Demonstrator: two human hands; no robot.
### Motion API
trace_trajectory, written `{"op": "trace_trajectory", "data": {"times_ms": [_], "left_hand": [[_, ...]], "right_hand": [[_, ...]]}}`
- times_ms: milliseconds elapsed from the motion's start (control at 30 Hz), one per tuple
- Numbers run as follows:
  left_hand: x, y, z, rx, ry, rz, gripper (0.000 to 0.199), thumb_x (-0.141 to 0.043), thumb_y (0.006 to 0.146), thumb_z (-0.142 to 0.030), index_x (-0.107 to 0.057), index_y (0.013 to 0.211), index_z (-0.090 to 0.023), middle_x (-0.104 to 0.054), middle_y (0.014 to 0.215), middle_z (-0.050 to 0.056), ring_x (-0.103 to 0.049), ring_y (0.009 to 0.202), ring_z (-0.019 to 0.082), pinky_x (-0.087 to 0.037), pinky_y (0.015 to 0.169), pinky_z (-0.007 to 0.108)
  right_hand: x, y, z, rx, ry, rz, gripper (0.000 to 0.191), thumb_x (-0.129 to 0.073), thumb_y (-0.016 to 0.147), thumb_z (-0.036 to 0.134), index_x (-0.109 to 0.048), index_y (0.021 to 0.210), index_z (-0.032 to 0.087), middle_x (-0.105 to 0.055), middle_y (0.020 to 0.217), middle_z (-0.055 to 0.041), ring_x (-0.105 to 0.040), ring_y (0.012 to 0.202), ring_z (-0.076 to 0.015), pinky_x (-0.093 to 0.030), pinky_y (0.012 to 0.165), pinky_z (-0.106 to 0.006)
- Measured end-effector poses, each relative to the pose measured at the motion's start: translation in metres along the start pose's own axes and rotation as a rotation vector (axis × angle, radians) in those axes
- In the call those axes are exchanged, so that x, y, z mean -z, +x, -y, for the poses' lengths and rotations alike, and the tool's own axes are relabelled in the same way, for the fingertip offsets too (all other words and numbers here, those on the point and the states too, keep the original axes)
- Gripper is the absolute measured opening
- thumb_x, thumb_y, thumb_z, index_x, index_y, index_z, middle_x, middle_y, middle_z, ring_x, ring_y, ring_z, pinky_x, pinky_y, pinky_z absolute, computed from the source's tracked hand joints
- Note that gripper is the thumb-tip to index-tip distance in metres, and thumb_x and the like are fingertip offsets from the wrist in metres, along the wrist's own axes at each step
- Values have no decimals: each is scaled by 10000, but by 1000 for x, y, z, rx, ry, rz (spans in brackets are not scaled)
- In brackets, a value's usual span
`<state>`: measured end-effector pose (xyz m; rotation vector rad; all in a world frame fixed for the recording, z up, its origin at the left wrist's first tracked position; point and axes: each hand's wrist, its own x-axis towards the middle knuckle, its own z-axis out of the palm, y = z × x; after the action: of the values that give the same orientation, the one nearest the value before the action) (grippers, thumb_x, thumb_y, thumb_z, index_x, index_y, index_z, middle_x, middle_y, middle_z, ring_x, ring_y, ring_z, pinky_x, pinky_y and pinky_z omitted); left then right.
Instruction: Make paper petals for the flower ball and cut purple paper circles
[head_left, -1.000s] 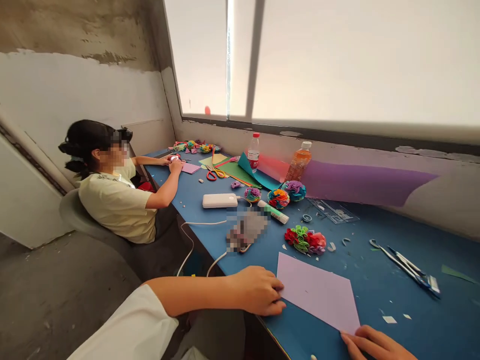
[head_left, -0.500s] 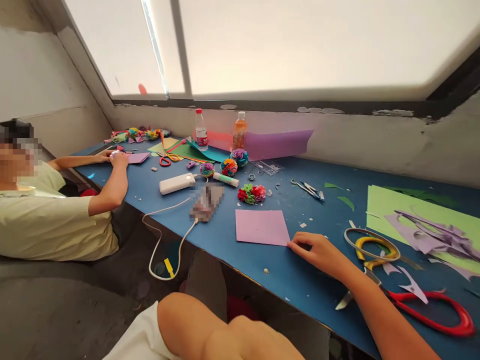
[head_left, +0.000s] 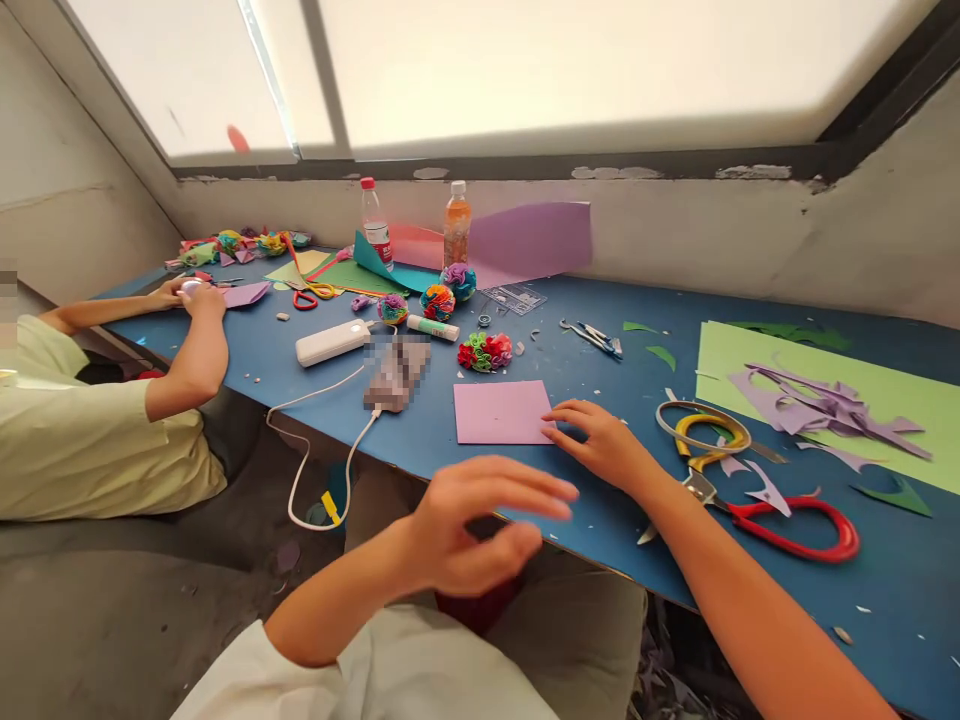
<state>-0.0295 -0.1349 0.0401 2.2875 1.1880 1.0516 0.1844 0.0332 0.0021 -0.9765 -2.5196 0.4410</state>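
Observation:
A flat pink-purple paper square (head_left: 501,412) lies near the front edge of the blue table (head_left: 420,430). My right hand (head_left: 592,440) touches its right edge with the fingertips, fingers a little apart and nothing gripped. Raised in front of the table edge, my left hand (head_left: 480,525) holds nothing, its fingers and thumb spread. Red and green paper flowers (head_left: 485,352) sit just behind the square. Beneath and beside my right forearm lie large scissors with red handles (head_left: 844,530), next to a roll of tape (head_left: 703,426).
A phone (head_left: 397,373) on a white cable, a power bank (head_left: 332,343), a glue stick (head_left: 433,328) and two bottles (head_left: 457,225) stand or lie leftward. Light green paper (head_left: 720,365) with purple scraps is at right. Another person's arm (head_left: 199,350) rests at far left.
My left hand has risen into view and opened. My right hand's fingers have spread at the paper's right edge. The view has shifted, moving the table items left and up.

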Motion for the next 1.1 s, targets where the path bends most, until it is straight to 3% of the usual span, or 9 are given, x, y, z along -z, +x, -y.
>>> {"op": "trace_trajectory", "data": {"times_ms": [67, 167, 300, 400, 467, 567, 633, 800, 1100], "left_hand": [[-4, 30, 42, 264, 272, 90, 413, -380, 985, -376, -576, 1272, -152, -587, 1346, 139, -536, 1283, 229, -423, 1098, 398], [-12, 49, 75, 311, 349, 173, 543, -555, 915, -361, -486, 1347, -40, -425, 1451, 246, -391, 1386, 350, -302, 1133, 578], [-20, 37, 60, 13, 95, 431, 445, -574, 893, -472, -613, 1230, -183, -565, 1379, 92, -468, 1349, 233, -311, 1166, 420], [-23, 29, 47, -141, -177, 596, 248, -573, 908, -421, -696, 1041, -251, -727, 1125, -31, -664, 1075, 91, -437, 1023, 195], [-22, 32, 53, -29, -58, 481, 198, -610, 891, -374, -721, 870, -212, -748, 1048, -14, -697, 957, 95, -489, 910, 165], [-12, 44, 82, 181, 230, 249, 210, -664, 848, -333, -703, 755, -149, -694, 1178, 104, -644, 1108, 233, -482, 985, 329], [-3, 50, 99, 236, 279, 210, 161, -681, 833, -301, -706, 791, -148, -675, 1208, 118, -628, 1130, 264, -483, 979, 371], [13, 47, 111, 304, 312, 177, 149, -590, 895, -244, -733, 882, -203, -748, 965, 29, -698, 923, 174, -518, 837, 247], [22, 31, 119, 480, 363, -72, 407, -459, 884, -62, -644, 1218, -201, -706, 1170, 46, -680, 1069, 195, -537, 945, 310]], "right_hand": [[-6, 0, 3, 47, -29, -5, 382, -432, 914, 427, -691, 1065, 190, -664, 1133, -138, -617, 1056, -262, -495, 950, -447], [-14, 0, 5, 110, -61, 17, 353, -458, 913, 378, -694, 1099, 193, -659, 1164, -136, -619, 1081, -256, -507, 962, -438], [-16, 0, 1, 146, -85, 27, 364, -452, 926, 377, -693, 1117, 181, -660, 1167, -140, -627, 1083, -250, -532, 940, -417], [-14, -1, -4, 165, -102, 35, 368, -461, 931, 404, -681, 1144, 199, -658, 1187, -126, -632, 1088, -238, -546, 923, -394], [-13, -2, -7, 178, -123, 39, 378, -476, 927, 433, -679, 1147, 201, -661, 1188, -122, -637, 1083, -236, -553, 914, -383], [-13, -1, -8, 200, -171, 39, 376, -460, 938, 438, -688, 1124, 203, -674, 1170, -120, -648, 1062, -231, -560, 898, -375], [-13, 0, -6, 224, -214, 38, 362, -424, 955, 407, -697, 1098, 217, -688, 1141, -110, -660, 1032, -223, -566, 879, -373], [-11, 3, -1, 334, -327, 21, 370, -363, 967, 302, -706, 1065, 204, -716, 1064, -116, -679, 978, -237, -574, 842, -393], [-15, 9, -12, 576, -556, -111, 501, -317, 795, 25, -684, 1092, 191, -737, 1024, -96, -711, 877, -205, -578, 741, -319]]}}
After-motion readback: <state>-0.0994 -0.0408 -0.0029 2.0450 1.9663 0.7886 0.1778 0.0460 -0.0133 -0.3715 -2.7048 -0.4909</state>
